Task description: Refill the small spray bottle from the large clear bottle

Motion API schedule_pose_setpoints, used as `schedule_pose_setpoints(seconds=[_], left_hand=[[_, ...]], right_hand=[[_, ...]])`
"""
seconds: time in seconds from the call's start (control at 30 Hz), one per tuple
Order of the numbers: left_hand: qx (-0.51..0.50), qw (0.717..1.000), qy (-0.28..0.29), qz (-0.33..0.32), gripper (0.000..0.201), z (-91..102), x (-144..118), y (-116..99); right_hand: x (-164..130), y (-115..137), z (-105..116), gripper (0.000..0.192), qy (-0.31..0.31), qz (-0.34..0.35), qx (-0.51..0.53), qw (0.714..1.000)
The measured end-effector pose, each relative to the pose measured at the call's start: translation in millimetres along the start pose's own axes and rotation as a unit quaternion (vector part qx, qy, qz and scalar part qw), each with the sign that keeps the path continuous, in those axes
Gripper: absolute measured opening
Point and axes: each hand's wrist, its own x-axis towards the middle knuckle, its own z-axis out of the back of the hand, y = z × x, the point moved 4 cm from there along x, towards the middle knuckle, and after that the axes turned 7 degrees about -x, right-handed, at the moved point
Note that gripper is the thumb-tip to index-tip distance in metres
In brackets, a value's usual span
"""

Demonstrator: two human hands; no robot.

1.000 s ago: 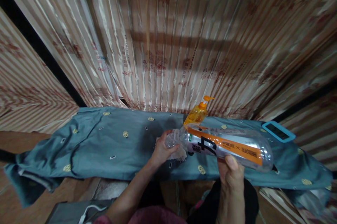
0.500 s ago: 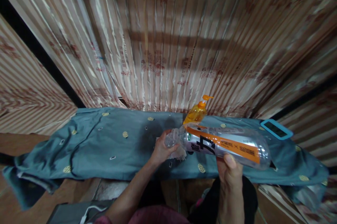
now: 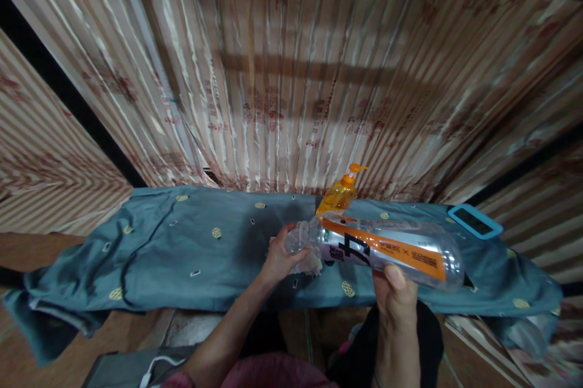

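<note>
My right hand (image 3: 396,285) grips a large clear plastic bottle (image 3: 410,248) from below. The bottle has a silver and orange label and lies nearly level in the air, its neck pointing left. At that neck, my left hand (image 3: 280,257) is closed around a small clear plastic cup (image 3: 297,238). The cup's mouth meets the bottle's neck; whether any liquid passes between them I cannot tell. Below the cup, a crumpled white tissue (image 3: 310,265) rests on the cloth. Just behind the bottle stands a pump bottle (image 3: 337,195) of yellow liquid with an orange pump top.
A teal cloth with pineapple prints (image 3: 164,254) covers the long narrow table. A blue-framed tablet (image 3: 476,221) lies toward its right end. Striped, wrinkled sheeting (image 3: 282,84) forms the wall behind. A white cable (image 3: 157,365) runs over a grey object at lower left.
Both hands keep their hold, with the bottle and cup in nearly the same place. The whole view has shifted very slightly.
</note>
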Motion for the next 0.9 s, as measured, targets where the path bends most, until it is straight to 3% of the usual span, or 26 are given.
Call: schedule_pose_setpoints(seconds=[0.6,0.9], left_hand=[[0.018,1.0,-0.004,-0.001,0.059,0.2,0.5,1.5],[0.006,1.0,-0.003,-0.001,0.057,-0.6,0.3,2.5]], right_hand=[[0.4,3.6,-1.0,0.026,0.003,0.01,0.0,1.0],[0.7,5.5,-2.8,0.031,-0.001,-0.004,0.002,1.0]])
